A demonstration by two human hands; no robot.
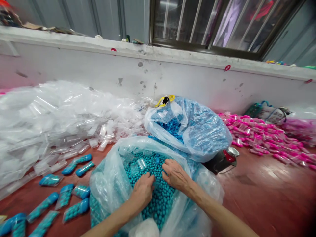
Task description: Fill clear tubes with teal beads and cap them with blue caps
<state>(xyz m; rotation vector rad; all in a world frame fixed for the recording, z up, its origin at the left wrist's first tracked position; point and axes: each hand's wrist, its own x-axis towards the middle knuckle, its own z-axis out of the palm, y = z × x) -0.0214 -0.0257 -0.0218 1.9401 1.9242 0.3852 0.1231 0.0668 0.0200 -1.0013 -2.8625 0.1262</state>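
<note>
A: What lies around the front bag (111,171)?
B: Clear packets (49,115) heaped to its left, a blue sack (197,131) behind, pink packets (259,135) far right.
A: And inside it?
B: Teal beads (148,168); the left hand (143,191) is curled into them, the right hand (175,174) rests spread on top.

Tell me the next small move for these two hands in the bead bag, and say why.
Probably scoop a small handful: both the left hand and right hand rest palm-down in the teal beads of the open plastic bag. Whether either hand holds a sleeve is unclear. Filled sleeves lie on the floor to the left.
</note>
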